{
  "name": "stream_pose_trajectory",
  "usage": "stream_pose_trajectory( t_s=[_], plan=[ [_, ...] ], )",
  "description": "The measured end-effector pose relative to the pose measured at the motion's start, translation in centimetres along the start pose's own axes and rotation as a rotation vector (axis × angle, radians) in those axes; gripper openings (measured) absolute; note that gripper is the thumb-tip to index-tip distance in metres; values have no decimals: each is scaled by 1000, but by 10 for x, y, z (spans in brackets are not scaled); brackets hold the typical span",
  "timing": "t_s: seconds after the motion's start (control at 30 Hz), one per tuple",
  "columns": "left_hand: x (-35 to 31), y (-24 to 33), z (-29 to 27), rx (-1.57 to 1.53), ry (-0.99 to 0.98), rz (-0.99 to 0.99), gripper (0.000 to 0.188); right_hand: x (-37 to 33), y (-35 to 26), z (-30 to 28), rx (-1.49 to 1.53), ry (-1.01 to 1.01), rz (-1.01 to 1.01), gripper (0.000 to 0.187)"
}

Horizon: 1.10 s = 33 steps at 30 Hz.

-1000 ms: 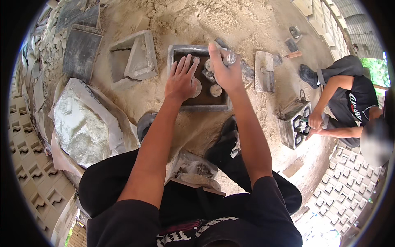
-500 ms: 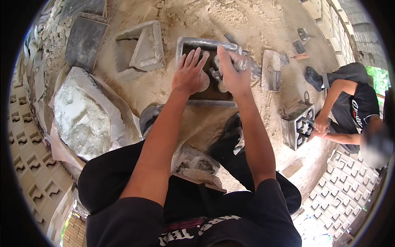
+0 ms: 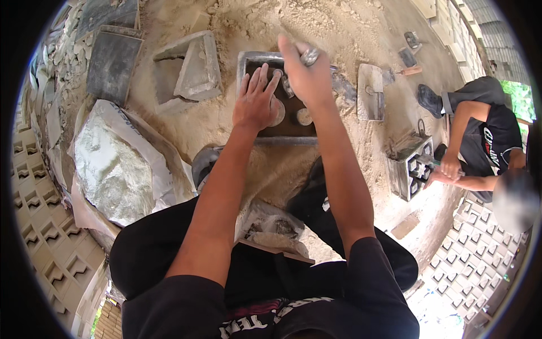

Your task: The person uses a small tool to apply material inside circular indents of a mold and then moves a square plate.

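A rectangular metal mould (image 3: 282, 140) sits on the sandy ground before me, with dark material and round pieces inside. My left hand (image 3: 257, 104) lies over its left part, fingers stretched out and spread. Beside its palm is a round, pale grey piece (image 3: 277, 112), partly covered by the hand. A second round piece (image 3: 305, 117) shows near my right wrist. Above the mould's right half, my right hand (image 3: 309, 73) is closed round a tool with a rounded, shiny metal end (image 3: 310, 56). Most of that tool is hidden in the fist, and motion blurs the hand.
A broken block-shaped mould (image 3: 195, 68) and dark flat boards (image 3: 113, 65) lie left. A sack of white powder (image 3: 113, 164) stands nearer. Right are a trowel (image 3: 407, 71), a rectangular metal piece (image 3: 371, 101) and a co-worker's hands (image 3: 449, 169) at a patterned block mould (image 3: 412, 169).
My right hand has moved up and left with the tool, showing more of the mould's right side. My left hand stays in place on the mould. The co-worker's hands have shifted slightly.
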<state>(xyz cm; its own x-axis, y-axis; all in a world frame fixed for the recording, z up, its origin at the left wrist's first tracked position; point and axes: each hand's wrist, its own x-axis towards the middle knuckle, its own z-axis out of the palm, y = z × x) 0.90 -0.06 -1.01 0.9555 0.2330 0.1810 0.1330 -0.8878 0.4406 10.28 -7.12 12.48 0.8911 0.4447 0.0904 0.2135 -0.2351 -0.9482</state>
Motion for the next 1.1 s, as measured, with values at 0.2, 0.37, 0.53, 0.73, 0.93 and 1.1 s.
stream_pose_trajectory(
  t_s=[0.2, 0.37, 0.53, 0.73, 0.93, 1.1],
  plan=[
    [5, -4, 0, -161, 239, -327, 55, -12, -1, 2, 191, 80, -24, 42],
    [5, -25, 11, -335, 401, -575, 45, -19, -16, 2, 466, 43, 36, 45],
    [10, -22, 9, -385, 378, -644, 40, -4, -14, 6, 197, -21, 55, 47],
    [13, -28, 12, -458, 582, -685, 40, -2, 0, 12, 183, 81, -14, 46],
    [15, -31, 13, -677, 588, -840, 50, 12, -14, 20, 277, 239, 29, 46],
    [13, -34, 12, -712, 539, -877, 56, 25, -21, 18, 441, 157, 29, 44]
  ],
)
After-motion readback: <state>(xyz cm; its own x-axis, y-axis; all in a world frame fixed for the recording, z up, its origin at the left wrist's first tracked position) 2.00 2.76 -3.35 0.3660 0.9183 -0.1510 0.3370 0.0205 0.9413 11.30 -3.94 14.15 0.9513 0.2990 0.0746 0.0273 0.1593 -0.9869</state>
